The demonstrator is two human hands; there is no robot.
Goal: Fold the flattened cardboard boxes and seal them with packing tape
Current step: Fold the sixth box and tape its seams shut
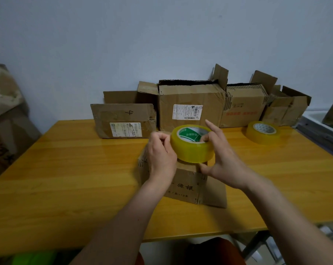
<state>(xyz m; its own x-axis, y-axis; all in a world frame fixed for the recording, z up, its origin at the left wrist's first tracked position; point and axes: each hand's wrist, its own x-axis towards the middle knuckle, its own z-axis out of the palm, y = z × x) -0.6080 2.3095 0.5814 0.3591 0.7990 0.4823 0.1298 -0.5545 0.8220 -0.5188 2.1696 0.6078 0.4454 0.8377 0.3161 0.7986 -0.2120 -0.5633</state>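
Your right hand (222, 159) grasps the tape roll (192, 143), a finger hooked inside its green-printed core and the thumb under the roll's lower edge, with one finger standing straight up behind it; the print on the core is too small to read. Your left hand (161, 153) is curled at the roll's left rim, its fingertips pinched together there, though whether they hold the tape's free end cannot be told. The roll hangs just above the small cardboard box (182, 184) in the middle of the yellow table (66, 169); the box's near face carries dark handwritten characters and a smaller blurred line beneath, and a flap lies out flat to its right. Along the wall stands a row of boxes: a flattened box (123, 120) marked with a handwritten "4" and a white shipping label; an open box (191, 106) with a white barcode label whose digits are too fine to read; a third box (242, 108) with blurred red lettering; a fourth box (286, 108) with flaps raised. A second tape roll (263, 132) lies flat on the table, well apart to the right.
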